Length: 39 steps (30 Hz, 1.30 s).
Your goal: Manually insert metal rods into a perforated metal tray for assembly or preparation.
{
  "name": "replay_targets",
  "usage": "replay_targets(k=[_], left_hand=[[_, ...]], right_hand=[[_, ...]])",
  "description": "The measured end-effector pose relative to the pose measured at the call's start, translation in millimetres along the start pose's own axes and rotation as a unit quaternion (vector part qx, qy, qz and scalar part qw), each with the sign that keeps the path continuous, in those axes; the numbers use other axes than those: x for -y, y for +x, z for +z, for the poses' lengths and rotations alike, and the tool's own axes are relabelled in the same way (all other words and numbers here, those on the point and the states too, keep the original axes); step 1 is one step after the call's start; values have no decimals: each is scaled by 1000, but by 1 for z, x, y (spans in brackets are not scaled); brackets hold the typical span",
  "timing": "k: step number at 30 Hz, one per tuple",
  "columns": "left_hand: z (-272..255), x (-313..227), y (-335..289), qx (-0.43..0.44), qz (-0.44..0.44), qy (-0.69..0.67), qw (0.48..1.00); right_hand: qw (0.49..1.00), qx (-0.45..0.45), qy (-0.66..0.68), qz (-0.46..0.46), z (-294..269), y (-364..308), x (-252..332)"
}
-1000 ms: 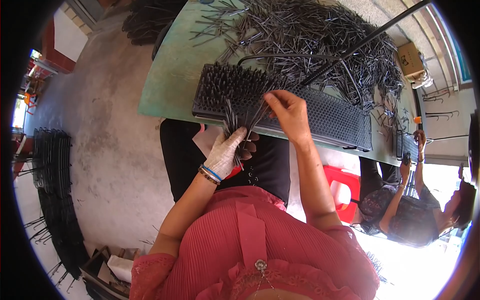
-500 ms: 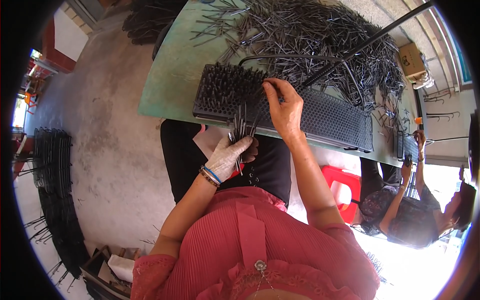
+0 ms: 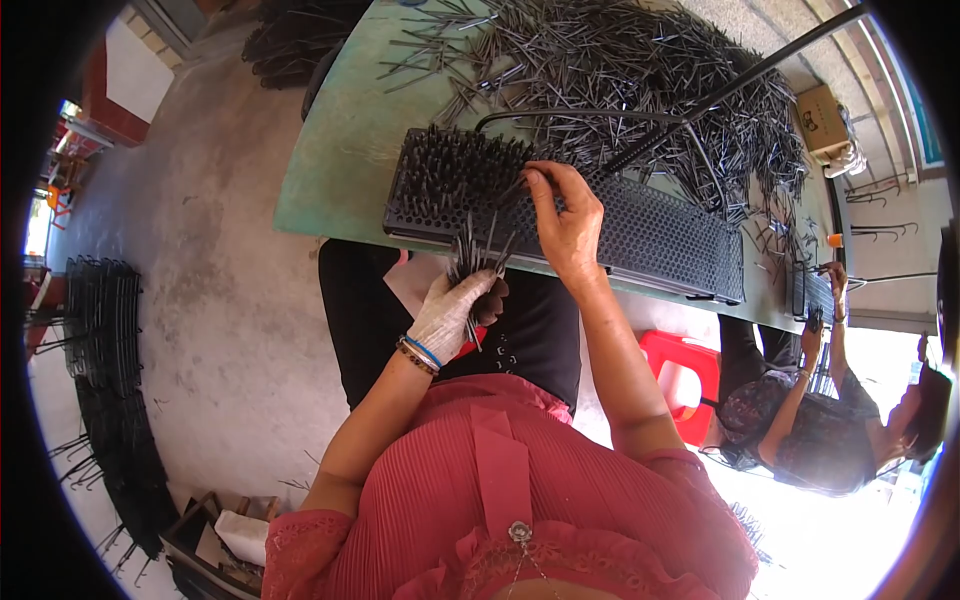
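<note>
My left hand (image 3: 450, 318) wears a pale glove with darkened fingertips and is closed around a bundle of thin black rods (image 3: 466, 258), which fan upward in front of the table's edge. Just beyond, a long black perforated tray (image 3: 670, 235) lies along that edge. Many short black rods (image 3: 450, 175) stand upright in the holes at its left end. My bare right hand (image 3: 572, 222) is over the tray beside these standing rods, thumb and forefinger pinched on what looks like one thin black rod. The rod's lower end is hard to make out.
A large heap of loose black rods (image 3: 640, 75) covers the far part of the green table (image 3: 335, 175). A black metal bar frame (image 3: 770, 68) rises over the tray. At the right, a co-worker (image 3: 820, 420) works at another tray, near a red stool (image 3: 700, 375).
The bundle in my left hand has shifted and spread slightly. My right hand stays almost in place, pinched beside the standing rods.
</note>
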State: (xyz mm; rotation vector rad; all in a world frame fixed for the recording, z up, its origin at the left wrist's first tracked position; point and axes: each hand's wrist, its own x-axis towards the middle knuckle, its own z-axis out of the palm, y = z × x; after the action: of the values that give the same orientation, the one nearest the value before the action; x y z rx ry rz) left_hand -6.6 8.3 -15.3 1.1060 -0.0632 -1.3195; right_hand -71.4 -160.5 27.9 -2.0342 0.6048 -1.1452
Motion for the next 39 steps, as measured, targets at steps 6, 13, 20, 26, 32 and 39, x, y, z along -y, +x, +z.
replay_targets(k=[6, 13, 20, 26, 32, 39], left_hand=[[0, 1, 0, 6, -4, -1, 1000], [0, 0, -2, -6, -2, 7, 1000], [-4, 1, -1, 14, 1, 22, 1000], [-4, 0, -1, 7, -6, 22, 1000], [-6, 2, 0, 9, -4, 10, 1000], [-9, 3, 2, 28, -2, 17, 999]], right_hand=[[1000, -16, 1, 16, 2, -3, -2], [999, -11, -34, -11, -1, -6, 3], [998, 26, -25, -50, 1, -3, -2], [991, 93, -45, -81, 5, 3, 2], [975, 50, -152, -157, 7, 3, 1], [993, 48, -81, -70, 6, -11, -2]])
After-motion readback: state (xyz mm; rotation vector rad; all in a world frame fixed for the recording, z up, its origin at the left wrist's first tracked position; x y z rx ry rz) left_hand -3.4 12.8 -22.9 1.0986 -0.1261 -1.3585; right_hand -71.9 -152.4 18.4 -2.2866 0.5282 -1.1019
